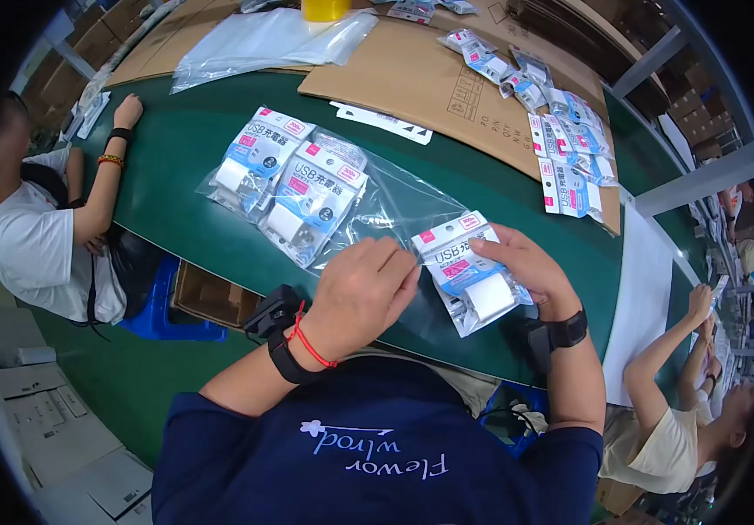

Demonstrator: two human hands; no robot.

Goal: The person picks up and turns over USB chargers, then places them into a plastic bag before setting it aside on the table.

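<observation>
My left hand (pixel 361 293) pinches the open edge of a large clear plastic bag (pixel 394 206) lying on the green table (pixel 175 149). Inside that bag, at its far left end, lie a few small packets of white chargers with blue-and-white cards (pixel 289 179). My right hand (pixel 521 262) holds one more such charger packet (pixel 469 271) at the bag's mouth, fingers on its top and right side. Both wrists wear black bands; the left also has a red cord.
Several more charger packets (pixel 561 140) lie scattered on a brown cardboard sheet (pixel 412 79) at the back right. A clear plastic sheet (pixel 263 39) lies at the back. One person sits at the left (pixel 40 236), another at the lower right (pixel 674 420).
</observation>
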